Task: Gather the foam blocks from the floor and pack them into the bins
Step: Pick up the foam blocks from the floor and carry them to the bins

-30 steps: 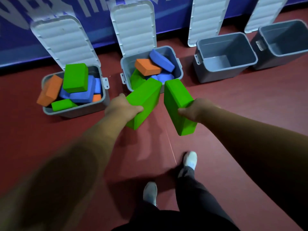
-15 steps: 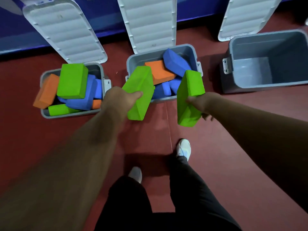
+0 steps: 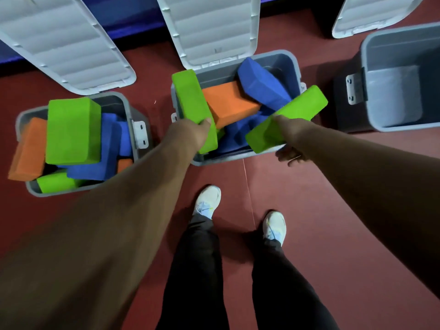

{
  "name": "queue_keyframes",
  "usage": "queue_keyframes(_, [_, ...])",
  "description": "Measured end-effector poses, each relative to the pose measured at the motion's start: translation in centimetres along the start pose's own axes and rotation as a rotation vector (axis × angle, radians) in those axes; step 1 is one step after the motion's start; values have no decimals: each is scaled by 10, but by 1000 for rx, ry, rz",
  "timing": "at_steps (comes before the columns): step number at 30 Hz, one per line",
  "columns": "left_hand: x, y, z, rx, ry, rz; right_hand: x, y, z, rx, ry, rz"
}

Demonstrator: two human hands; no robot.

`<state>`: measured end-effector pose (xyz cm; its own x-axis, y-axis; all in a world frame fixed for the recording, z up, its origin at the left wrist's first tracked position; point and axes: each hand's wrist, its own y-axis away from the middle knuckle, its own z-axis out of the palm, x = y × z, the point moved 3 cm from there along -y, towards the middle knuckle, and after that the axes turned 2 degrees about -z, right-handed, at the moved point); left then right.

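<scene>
Gripped in curled fingers, a green foam block filled each of your hands over the middle bin (image 3: 283,64).
Your left hand (image 3: 190,135) held the left green block (image 3: 191,103) along the bin's 9 o'clock wall; your right hand (image 3: 289,139) held the right green block (image 3: 292,115) across its 4 o'clock corner, above an orange block (image 3: 228,102) and a blue block (image 3: 262,84).

Item one, your arms: both bare from the frame's edge down to the left grip (image 3: 190,135) and the right grip (image 3: 288,138). Item two, your legs: plain black trousers (image 3: 197,270), loose-cut, the fabric creasing where the hems gather at the ankles. Item three, your feet: a pair of white low-top trainers, left shoe (image 3: 208,198) and right shoe (image 3: 275,226), each with pale blue trim and a yellow streak by the laces; the left shoe carries a small dark side mark.
</scene>
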<state>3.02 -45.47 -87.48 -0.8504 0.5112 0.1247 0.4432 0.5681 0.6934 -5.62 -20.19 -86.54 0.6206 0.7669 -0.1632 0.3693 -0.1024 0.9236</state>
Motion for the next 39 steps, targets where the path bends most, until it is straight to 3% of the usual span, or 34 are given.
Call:
queue_keyframes(4, [-6, -20, 28, -78, -100, 71, -16, -18, 40, -96, 163, -92])
queue_keyframes(13, [-48, -72, 71, -220, -207, 171, -23, -49, 82, -105, 320, -164])
queue_keyframes(24, [-5, -64, 103, -362, -290, 365, -1, -50, 74, -48, 269, -153])
queue_keyframes(32, [78, 20, 104, -395, -506, 596, 96, 16, 34, 86, 73, -87])
queue_keyframes(39, [142, 165, 175, -380, -746, 883, 262, 96, 13, 183, -160, 28])
